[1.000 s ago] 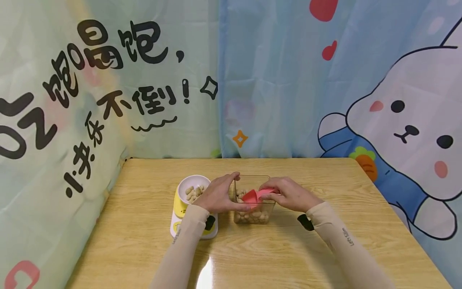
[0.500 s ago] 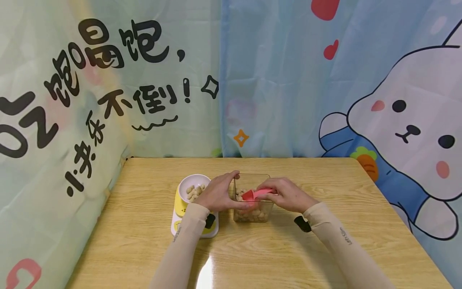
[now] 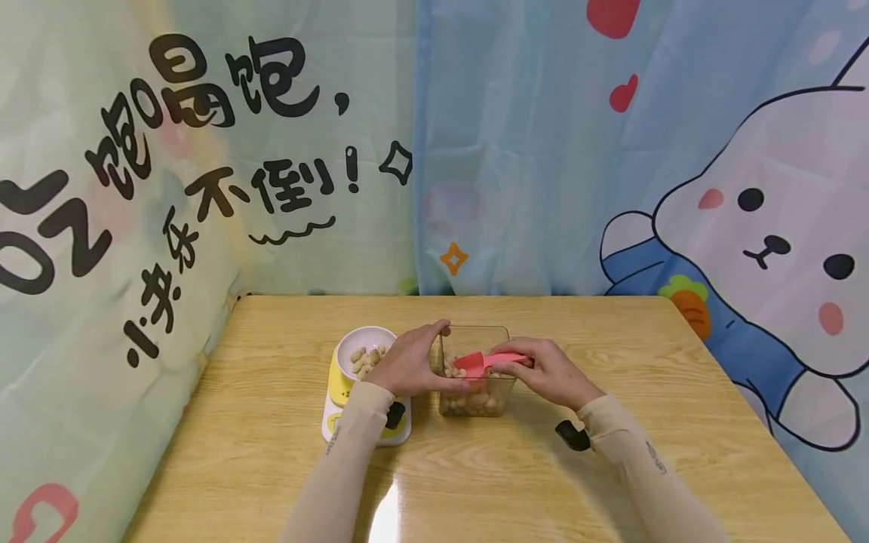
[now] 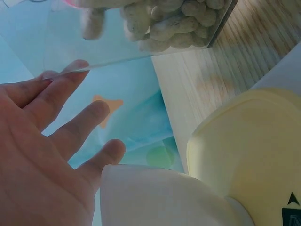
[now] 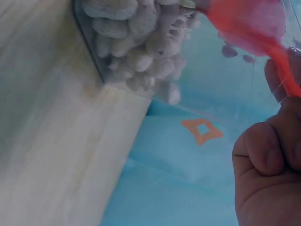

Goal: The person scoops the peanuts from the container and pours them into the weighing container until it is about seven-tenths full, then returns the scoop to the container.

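A clear plastic container [image 3: 489, 339] holding unshelled peanuts [image 4: 174, 30] stands in the middle of the table. My left hand [image 3: 406, 363] grips its left side, thumb along the near rim and fingertips at the far left corner. The right hand [image 3: 551, 374] holds a pink scoop [image 3: 475, 364] by its handle, with the scoop's head inside the container at the level of the peanuts. In the right wrist view, the scoop shows through the clear wall; how much it contains cannot be told. Several peanuts [image 3: 366, 362] lie in a white bowl [image 3: 344, 345] to the left.
Beneath the bowl is a yellow and white kitchen scale [image 3: 337, 388], partly hidden by the left forearm. The wooden table [image 3: 271, 437] meets a printed curtain [image 3: 516, 188] at the back, with another curtain along the left.
The scoop, tilted down into the peanuts half a second ago, is now flatter and slightly higher. The right hand has shifted a little to the right; the left hand keeps its place.
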`<state>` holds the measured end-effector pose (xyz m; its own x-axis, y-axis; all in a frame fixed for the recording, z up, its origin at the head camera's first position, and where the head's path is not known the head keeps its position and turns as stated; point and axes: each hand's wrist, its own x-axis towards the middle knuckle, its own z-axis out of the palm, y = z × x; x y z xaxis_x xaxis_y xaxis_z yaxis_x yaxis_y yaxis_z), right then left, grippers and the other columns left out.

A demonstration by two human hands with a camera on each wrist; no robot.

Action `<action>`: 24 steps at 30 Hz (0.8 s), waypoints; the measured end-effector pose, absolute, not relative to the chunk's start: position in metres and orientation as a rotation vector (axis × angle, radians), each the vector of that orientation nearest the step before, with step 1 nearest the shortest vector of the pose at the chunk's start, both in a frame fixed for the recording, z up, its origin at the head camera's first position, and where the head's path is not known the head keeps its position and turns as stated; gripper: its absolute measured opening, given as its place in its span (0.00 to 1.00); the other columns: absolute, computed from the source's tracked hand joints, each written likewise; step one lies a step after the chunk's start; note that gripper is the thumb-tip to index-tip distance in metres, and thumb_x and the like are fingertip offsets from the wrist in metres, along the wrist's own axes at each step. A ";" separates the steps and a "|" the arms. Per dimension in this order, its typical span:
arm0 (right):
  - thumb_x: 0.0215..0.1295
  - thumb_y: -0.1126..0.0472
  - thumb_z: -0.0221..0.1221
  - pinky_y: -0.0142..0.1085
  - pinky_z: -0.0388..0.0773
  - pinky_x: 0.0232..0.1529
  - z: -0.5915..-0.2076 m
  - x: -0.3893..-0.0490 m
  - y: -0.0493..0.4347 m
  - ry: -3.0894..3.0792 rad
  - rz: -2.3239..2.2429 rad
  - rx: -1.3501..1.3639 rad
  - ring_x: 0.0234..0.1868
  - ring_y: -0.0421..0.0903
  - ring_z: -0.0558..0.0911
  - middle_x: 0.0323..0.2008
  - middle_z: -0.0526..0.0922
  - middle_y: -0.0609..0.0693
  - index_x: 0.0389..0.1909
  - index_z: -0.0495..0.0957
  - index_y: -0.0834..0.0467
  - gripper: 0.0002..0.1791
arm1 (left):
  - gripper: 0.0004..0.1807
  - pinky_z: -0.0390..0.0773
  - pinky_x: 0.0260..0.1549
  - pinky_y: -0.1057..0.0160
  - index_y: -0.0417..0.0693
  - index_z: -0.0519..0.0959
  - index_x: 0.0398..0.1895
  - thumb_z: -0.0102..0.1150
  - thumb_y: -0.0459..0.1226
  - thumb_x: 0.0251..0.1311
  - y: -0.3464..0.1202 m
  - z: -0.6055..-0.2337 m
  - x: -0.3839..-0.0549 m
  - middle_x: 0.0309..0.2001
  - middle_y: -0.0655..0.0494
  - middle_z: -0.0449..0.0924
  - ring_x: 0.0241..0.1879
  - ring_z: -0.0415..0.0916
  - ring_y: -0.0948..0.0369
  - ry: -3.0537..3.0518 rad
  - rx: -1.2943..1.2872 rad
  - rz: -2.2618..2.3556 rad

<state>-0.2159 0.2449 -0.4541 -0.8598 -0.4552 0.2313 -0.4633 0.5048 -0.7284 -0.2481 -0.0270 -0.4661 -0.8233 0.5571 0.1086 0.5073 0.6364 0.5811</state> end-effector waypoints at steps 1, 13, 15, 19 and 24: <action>0.69 0.54 0.65 0.35 0.79 0.31 -0.456 -0.214 0.246 -2.706 1.345 0.791 0.29 0.46 0.80 0.44 0.87 0.46 0.50 0.86 0.50 0.11 | 0.58 0.73 0.62 0.53 0.54 0.60 0.77 0.70 0.69 0.45 -0.027 -0.466 -0.248 0.67 0.58 0.71 0.65 0.70 0.57 2.766 0.899 0.949; 0.71 0.64 0.62 0.32 0.78 0.33 -0.461 -0.204 0.241 -2.636 1.444 0.597 0.33 0.51 0.81 0.50 0.85 0.59 0.55 0.83 0.63 0.14 | 0.58 0.72 0.63 0.52 0.56 0.60 0.77 0.73 0.67 0.45 -0.028 -0.467 -0.248 0.69 0.58 0.70 0.67 0.68 0.57 2.765 0.877 0.976; 0.71 0.65 0.62 0.32 0.77 0.32 -0.454 -0.200 0.238 -2.623 1.456 0.607 0.30 0.48 0.79 0.49 0.85 0.60 0.54 0.83 0.64 0.14 | 0.58 0.72 0.63 0.51 0.55 0.60 0.77 0.73 0.67 0.45 -0.028 -0.467 -0.248 0.69 0.58 0.70 0.67 0.69 0.56 2.761 0.878 0.985; 0.72 0.67 0.61 0.33 0.76 0.30 -0.443 -0.192 0.236 -2.584 1.508 0.639 0.28 0.43 0.78 0.47 0.85 0.61 0.54 0.82 0.65 0.13 | 0.58 0.72 0.63 0.51 0.55 0.60 0.77 0.74 0.66 0.45 -0.027 -0.468 -0.248 0.69 0.57 0.70 0.67 0.68 0.56 2.754 0.877 0.991; 0.73 0.67 0.60 0.33 0.71 0.26 -0.451 -0.194 0.242 -2.535 1.558 0.628 0.23 0.43 0.70 0.42 0.85 0.58 0.54 0.81 0.67 0.14 | 0.58 0.72 0.63 0.51 0.55 0.60 0.77 0.73 0.68 0.44 -0.027 -0.469 -0.248 0.69 0.58 0.70 0.68 0.68 0.55 2.760 0.880 0.982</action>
